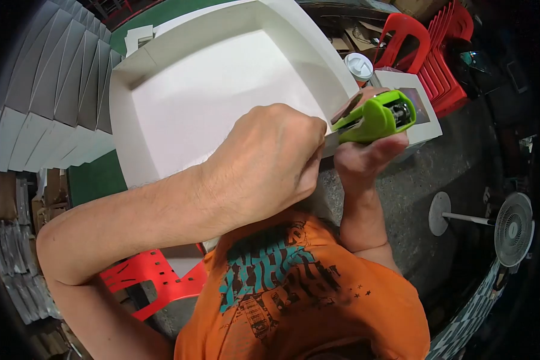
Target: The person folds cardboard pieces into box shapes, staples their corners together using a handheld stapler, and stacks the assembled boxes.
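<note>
Right fingers (389, 145) grip the stapler (375, 119), its length pointing at the near right corner of the box (216, 84), clasped by left fingers (309, 175)

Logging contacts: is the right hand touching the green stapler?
Touching. Head view shows the right hand wrapped around the green stapler, no gap between them.

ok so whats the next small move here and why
Probably squeeze the green stapler in the right hand: its nose is at the edge of the white box, where the left hand is closed, seemingly steadying it.
</note>
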Motion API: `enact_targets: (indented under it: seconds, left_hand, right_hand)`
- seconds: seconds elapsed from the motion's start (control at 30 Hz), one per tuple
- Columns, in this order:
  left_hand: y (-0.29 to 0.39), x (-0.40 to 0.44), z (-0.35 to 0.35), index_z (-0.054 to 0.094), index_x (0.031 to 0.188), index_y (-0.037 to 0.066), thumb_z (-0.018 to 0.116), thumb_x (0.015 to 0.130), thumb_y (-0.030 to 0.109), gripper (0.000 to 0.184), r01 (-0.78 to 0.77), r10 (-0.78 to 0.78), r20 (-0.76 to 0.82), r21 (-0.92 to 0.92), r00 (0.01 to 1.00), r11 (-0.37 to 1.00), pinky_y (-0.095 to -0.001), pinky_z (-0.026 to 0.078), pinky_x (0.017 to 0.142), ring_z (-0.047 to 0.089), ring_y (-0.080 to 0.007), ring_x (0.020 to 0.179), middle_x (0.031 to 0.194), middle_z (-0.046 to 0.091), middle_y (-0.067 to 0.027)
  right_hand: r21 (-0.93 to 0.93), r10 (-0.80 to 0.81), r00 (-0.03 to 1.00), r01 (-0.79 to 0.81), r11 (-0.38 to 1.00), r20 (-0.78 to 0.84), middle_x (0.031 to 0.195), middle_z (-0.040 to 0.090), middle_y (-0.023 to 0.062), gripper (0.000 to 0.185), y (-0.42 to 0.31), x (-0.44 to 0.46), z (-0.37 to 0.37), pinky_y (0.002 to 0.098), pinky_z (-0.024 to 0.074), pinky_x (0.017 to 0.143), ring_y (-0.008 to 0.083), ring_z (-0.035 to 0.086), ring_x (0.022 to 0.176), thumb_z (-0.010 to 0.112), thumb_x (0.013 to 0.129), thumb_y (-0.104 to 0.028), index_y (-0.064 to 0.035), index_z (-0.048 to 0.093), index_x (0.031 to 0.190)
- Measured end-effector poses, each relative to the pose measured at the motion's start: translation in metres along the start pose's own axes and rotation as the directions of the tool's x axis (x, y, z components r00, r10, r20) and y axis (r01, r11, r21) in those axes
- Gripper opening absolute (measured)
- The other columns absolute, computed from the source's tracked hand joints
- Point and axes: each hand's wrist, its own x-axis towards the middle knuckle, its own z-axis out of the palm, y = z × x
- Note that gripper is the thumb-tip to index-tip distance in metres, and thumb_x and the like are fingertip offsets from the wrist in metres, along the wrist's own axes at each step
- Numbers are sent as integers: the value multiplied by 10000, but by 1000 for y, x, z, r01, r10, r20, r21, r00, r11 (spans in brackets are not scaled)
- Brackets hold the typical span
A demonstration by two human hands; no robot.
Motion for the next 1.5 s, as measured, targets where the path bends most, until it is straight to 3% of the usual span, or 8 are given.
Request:
enact_targets:
  seconds: [0.2,0.4,0.5,0.7,0.93,1.13,1.4,1.5]
  left_hand:
    - [3,0,-9,642,699,-76,630,765,9,108,81,-80,24,-33,996,996,-516,552,639,644,-497,666,663,601,-307]
    - [0,0,-3,620,659,-80,620,757,17,137,112,-115,-35,-81,993,990,-518,529,617,615,-511,644,641,567,-313]
    - [-4,-1,-1,614,729,-61,609,825,11,120,48,-50,-33,-65,998,997,-431,439,505,490,-369,475,587,487,-244]
    - [9,-9,-30,741,982,-61,659,860,43,180,175,-159,128,-130,979,976,-366,553,613,705,-349,664,783,704,-253]
    - [20,-115,-122,765,1144,2,736,772,735,823,-48,34,85,166,996,985,-530,541,985,718,-426,1088,1156,750,-213]
    - [11,-172,-101,762,1095,2,698,932,431,464,-148,54,187,536,981,831,-588,522,1055,697,-407,1151,1161,734,-209]
    - [-13,-197,-51,710,770,21,668,869,93,130,144,3,-581,208,814,967,-675,415,1131,760,-361,955,853,773,-99]
    - [-12,-195,-47,704,793,14,665,843,65,81,144,-8,-535,214,845,966,-677,381,1153,751,-355,982,858,770,-111]
  right_hand:
    - [46,-66,998,67,997,-14,824,631,94,957,-18,6,10,332,528,799,173,603,784,189,964,-870,-5,596,922]
    - [138,-225,970,236,962,-88,882,648,163,613,2,5,19,374,467,599,299,646,715,479,1060,-533,52,631,956]
    - [137,-119,991,126,983,-59,860,643,144,682,-2,-1,16,367,475,621,266,638,684,421,1045,-599,47,627,967]
    - [237,-19,999,12,971,26,907,689,156,996,-14,6,5,506,480,969,264,694,787,173,960,-873,25,598,1032]
    - [440,-285,958,259,860,-6,1043,717,236,925,-24,8,-19,625,318,1196,412,730,1025,162,947,-864,-42,582,1018]
    - [282,-357,902,286,916,245,834,690,69,829,-30,-13,12,564,470,1065,251,699,728,491,896,-838,-28,660,957]
    - [434,-226,972,178,883,62,760,644,49,913,-31,-24,34,482,490,888,193,602,655,232,916,-891,-45,566,992]
    - [414,-223,968,158,897,115,754,642,58,958,-29,-21,30,496,455,946,193,601,697,149,861,-948,-82,542,969]
